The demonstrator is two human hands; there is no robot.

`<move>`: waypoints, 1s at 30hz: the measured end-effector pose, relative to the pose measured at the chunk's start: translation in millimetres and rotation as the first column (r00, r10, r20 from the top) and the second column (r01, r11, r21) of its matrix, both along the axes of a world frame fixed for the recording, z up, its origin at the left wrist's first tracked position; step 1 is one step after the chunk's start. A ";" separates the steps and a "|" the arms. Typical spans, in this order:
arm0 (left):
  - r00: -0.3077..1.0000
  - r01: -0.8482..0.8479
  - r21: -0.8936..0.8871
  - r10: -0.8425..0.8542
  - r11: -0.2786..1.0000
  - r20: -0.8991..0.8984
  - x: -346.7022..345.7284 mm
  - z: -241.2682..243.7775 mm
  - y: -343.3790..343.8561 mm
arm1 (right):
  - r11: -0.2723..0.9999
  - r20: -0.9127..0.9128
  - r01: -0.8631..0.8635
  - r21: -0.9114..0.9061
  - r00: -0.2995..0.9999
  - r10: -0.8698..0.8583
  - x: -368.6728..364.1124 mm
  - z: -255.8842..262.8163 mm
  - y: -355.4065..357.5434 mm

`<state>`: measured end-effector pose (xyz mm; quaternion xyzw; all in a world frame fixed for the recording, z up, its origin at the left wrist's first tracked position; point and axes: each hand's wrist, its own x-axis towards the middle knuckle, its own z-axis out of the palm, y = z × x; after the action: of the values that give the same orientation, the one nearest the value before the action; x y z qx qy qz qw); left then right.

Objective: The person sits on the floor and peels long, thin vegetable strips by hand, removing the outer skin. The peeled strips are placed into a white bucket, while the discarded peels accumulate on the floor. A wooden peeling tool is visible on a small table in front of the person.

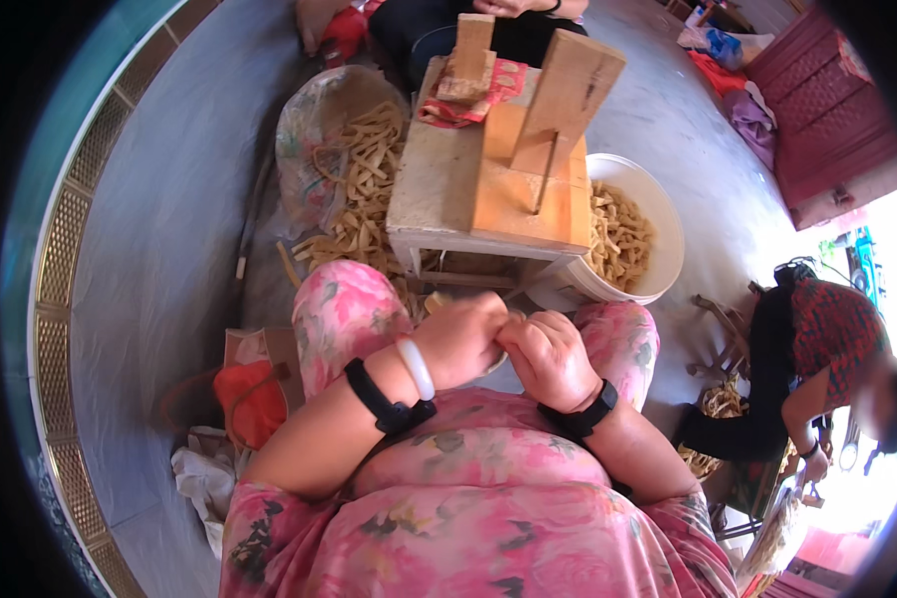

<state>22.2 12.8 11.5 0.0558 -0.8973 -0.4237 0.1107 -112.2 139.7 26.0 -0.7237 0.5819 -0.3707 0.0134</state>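
My left hand, with a white bangle and a black band at the wrist, meets my right hand above my lap. The fingers of both are curled together around a tan strip. Only bits of this strip show past the left hand; my fingers hide the rest. Beyond my knees, a pile of similar long tan strips spills from a clear patterned plastic bag onto the floor. Short, seemingly knotted or folded tan pieces lie in a white plastic bucket at the right.
A low white stool stands ahead, bearing a wooden base with an upright board, a thin rod, and a wooden block on red cloth. Another person sits opposite; a co-worker bends at right. An orange bag lies left.
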 end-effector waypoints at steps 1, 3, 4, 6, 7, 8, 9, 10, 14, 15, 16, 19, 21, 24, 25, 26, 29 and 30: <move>0.983 0.090 0.079 -0.102 0.993 0.155 2.2 -3.5 -2.4 | 1.000 -0.033 -0.009 -0.013 0.999 0.009 -0.9 -5.0 1.3; 0.955 0.177 0.559 -0.279 0.810 0.102 3.3 -27.3 -11.0 | 0.999 0.054 0.043 -0.018 0.998 -0.042 1.6 -7.5 2.6; 0.944 0.115 0.778 -0.311 0.617 0.107 4.1 -32.6 -11.3 | 0.997 0.082 0.077 -0.020 0.994 -0.076 -1.8 -13.2 1.4; 0.918 0.069 0.903 -0.381 0.424 0.109 3.6 -29.3 -15.3 | 0.975 0.270 0.201 0.099 0.937 -0.220 -3.6 -23.9 1.8; 0.965 0.105 0.822 -0.257 0.560 0.052 2.7 -31.9 -13.1 | 0.928 0.517 0.253 0.272 0.775 -0.363 0.7 -28.8 2.0; 0.990 0.114 0.720 -0.138 0.685 -0.025 0.5 -35.1 -9.9 | 0.916 0.794 0.071 0.395 0.476 -0.379 -4.8 -29.2 1.0; 0.992 0.099 0.602 -0.032 0.792 -0.120 -1.3 -38.3 -5.7 | 0.895 0.906 -0.143 0.423 0.083 -0.415 -12.1 -29.9 -1.2; 0.981 -0.003 0.490 0.098 0.872 -0.168 -4.8 -31.6 -1.2 | 0.889 0.904 -0.268 0.370 -0.116 -0.411 -18.7 -38.2 -2.3; 0.956 -0.124 0.058 0.135 0.991 -0.261 -8.4 -20.3 -3.1 | 0.866 0.900 -0.368 0.340 -0.141 -0.413 -18.1 -38.5 0.7; 0.957 -0.137 0.084 0.154 0.987 -0.247 -9.8 -20.0 -6.1 | 0.871 0.912 -0.292 0.394 0.009 -0.409 -11.8 -21.1 0.6; 0.957 -0.150 0.109 0.171 0.983 -0.234 -10.1 -19.2 -10.5 | 0.876 0.899 -0.208 0.435 0.159 -0.408 -6.6 -12.0 0.3; 0.968 -0.171 0.371 0.227 0.913 -0.110 -7.6 -31.4 -14.8 | 0.942 0.251 0.217 0.255 0.926 -0.281 9.0 -9.9 -10.3; 0.975 -0.178 0.567 0.223 0.804 -0.010 -8.6 -39.2 -16.1 | 0.939 0.187 0.298 0.168 0.926 -0.328 6.4 -14.2 -16.0; 0.994 -0.062 0.944 0.104 0.325 0.029 -7.0 -38.5 -10.5 | 0.841 0.424 0.355 0.408 0.742 -0.519 -0.3 -24.4 -13.2; 0.994 -0.051 0.959 0.107 0.279 0.022 -6.2 -36.7 -9.8 | 0.870 0.487 0.270 0.412 0.742 -0.461 -2.9 -28.7 -10.8; 0.983 -0.074 0.882 0.181 0.466 -0.013 -6.0 -36.1 -9.3 | 0.894 0.548 0.183 0.409 0.735 -0.401 -5.1 -35.8 -7.5; 0.945 -0.167 0.607 0.301 0.777 -0.126 -7.3 -34.8 -7.4 | 0.908 0.664 0.056 0.415 0.663 -0.345 -2.3 -32.9 -6.3; 0.943 -0.183 0.587 0.310 0.788 -0.122 -5.5 -34.2 -6.9 | 0.874 0.599 0.066 0.482 0.703 -0.383 -3.6 -28.0 -7.6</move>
<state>16.7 5.9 -22.7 0.1580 -0.6979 -0.6567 0.2383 -115.8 132.0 -2.0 -0.4381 0.6883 -0.4712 0.3352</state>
